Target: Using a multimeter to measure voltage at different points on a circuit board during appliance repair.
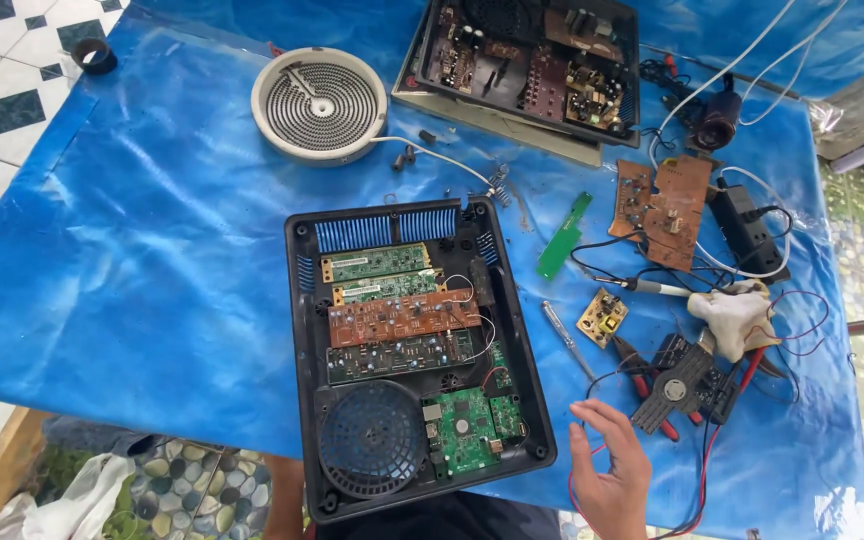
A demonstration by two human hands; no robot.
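Note:
An open black appliance case [304, 300] lies in front of me on a blue tarp. Inside are several green and brown circuit boards [400, 316] and a round black fan grille [372, 440]. My right hand [612, 475] hovers at the lower right of the case, fingers spread, holding nothing. It is close to red-handled pliers [647, 395] and a screwdriver [567, 338]. My left hand is out of sight.
A round coil heating element [319, 103] and a second opened appliance [532, 65] sit at the far side. Loose boards [664, 208], a green strip [564, 235], a black adapter [747, 230], a crumpled cloth [737, 318] and tangled wires crowd the right.

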